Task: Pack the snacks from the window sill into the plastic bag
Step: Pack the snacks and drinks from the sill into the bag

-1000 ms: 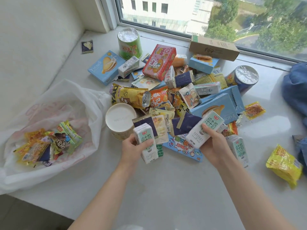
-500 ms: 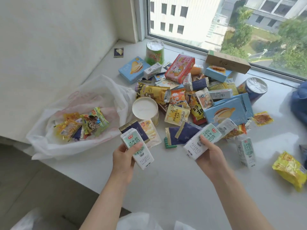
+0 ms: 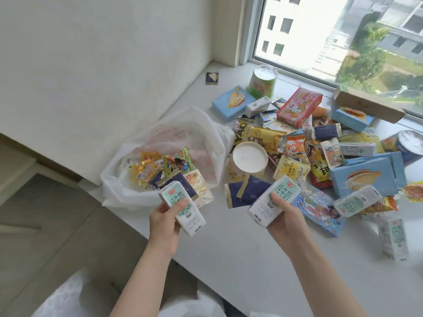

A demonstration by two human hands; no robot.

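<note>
Two hands, one milk carton each — above the window sill (image 3: 240, 259).
Left hand (image 3: 163, 221) grasps a milk carton (image 3: 182, 208) beside the open plastic bag (image 3: 128, 191); right hand (image 3: 285, 219) grasps a second carton (image 3: 273, 201) — snack pile (image 3: 304, 143) beyond.

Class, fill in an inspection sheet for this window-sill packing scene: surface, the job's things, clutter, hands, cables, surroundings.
Surface: white window sill, bare along its near edge.
Job's things: plastic bag lies open at the sill's left end with small packets inside; snack pile of boxes, tubs and packets spreads to its right.
Clutter: brown cardboard box by the window frame; two more milk cartons lie right of the hands.
Hands: left hand holds a milk carton near the bag; right hand holds a second milk carton.
Cables: nothing seen.
Surroundings: white wall on the left, window with buildings and trees outside.
</note>
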